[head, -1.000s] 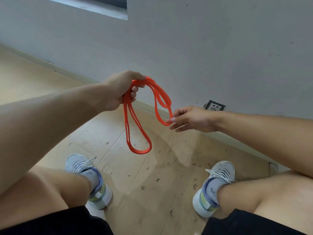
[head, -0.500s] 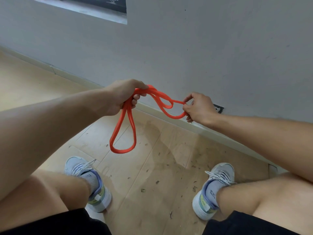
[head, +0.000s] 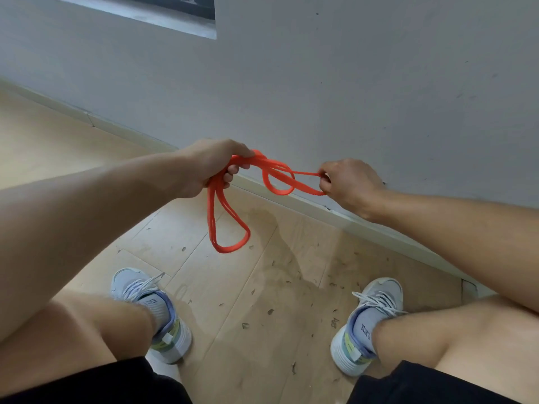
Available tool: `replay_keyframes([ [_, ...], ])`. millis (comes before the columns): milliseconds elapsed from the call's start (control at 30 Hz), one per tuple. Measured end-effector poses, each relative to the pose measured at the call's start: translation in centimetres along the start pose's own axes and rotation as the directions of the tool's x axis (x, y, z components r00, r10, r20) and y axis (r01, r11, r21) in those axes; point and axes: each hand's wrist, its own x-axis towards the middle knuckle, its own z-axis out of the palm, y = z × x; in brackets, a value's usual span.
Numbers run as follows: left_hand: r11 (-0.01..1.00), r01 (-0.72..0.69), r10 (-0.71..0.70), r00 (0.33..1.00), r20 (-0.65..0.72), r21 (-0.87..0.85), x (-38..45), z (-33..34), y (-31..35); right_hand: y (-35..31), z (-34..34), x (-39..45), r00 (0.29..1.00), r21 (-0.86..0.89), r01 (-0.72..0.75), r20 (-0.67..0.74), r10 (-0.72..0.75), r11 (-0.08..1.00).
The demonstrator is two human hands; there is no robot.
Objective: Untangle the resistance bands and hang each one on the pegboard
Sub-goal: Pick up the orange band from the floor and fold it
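An orange resistance band (head: 230, 228) hangs in twisted loops in front of me, above the wooden floor. My left hand (head: 210, 167) is closed around a bunch of its strands at the top. One long loop dangles below that fist. My right hand (head: 347, 185) pinches the end of another loop and holds it out to the right, nearly level. Between the two hands the strands cross in a small loop (head: 277, 182). No pegboard shows in this view.
A grey wall (head: 350, 83) with a pale skirting board (head: 320, 205) runs close ahead. A dark panel edge (head: 163, 10) sits high on the wall. My knees and two grey sneakers (head: 151, 313) (head: 367, 322) rest on the littered wooden floor (head: 262, 301).
My right hand took hold of the loop's end and drew it out to the right, away from my left hand. The hanging loop under my left hand got shorter.
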Motion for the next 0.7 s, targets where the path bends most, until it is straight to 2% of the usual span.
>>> replay_keyframes([
  [67, 1.0, -0.008, 0.008, 1.0, -0.005, 0.023, 0.1, 0.0, -0.1, -0.3, -0.1, 0.1, 0.998, 0.062, -0.069, 0.017, 0.068, 0.996],
  [133, 0.999, -0.023, 0.024, 1.0, -0.012, 0.044, 0.4, -0.1, -0.4, -0.4, -0.1, -0.1, 0.983, 0.22, -0.158, 0.129, 0.132, 0.963],
  [233, 0.994, -0.047, 0.045, 0.999, 0.021, 0.096, 0.5, -0.6, -0.9, -0.1, 0.0, -0.6, 0.898, 0.393, -0.268, 0.432, 0.081, 0.879],
  [300, 0.985, -0.07, 0.058, 0.995, 0.082, 0.158, 0.3, -0.7, -1.1, 0.0, -0.1, -0.9, 0.854, 0.356, -0.237, 0.519, 0.019, 0.904],
  [367, 0.971, -0.101, 0.071, 0.987, 0.142, 0.215, -0.1, -0.5, -1.1, -0.2, -0.1, -0.9, 0.885, 0.287, -0.147, 0.465, -0.003, 0.947],
  [467, 0.947, -0.137, 0.07, 0.971, 0.23, 0.29, -0.4, 0.0, -1.2, -1.7, -1.4, -1.0, 0.929, 0.42, -0.06, 0.355, -0.103, 0.905],
  [600, 0.917, -0.189, 0.062, 0.937, 0.344, 0.351, -0.7, 0.7, -1.1, -4.7, -3.6, -1.8, 0.875, 0.607, 0.047, 0.358, -0.326, 0.793],
  [700, 0.91, -0.213, 0.075, 0.929, 0.363, 0.355, -0.9, 1.1, -1.1, -6.1, -4.0, -2.2, 0.892, 0.67, 0.055, 0.301, -0.338, 0.741],
])
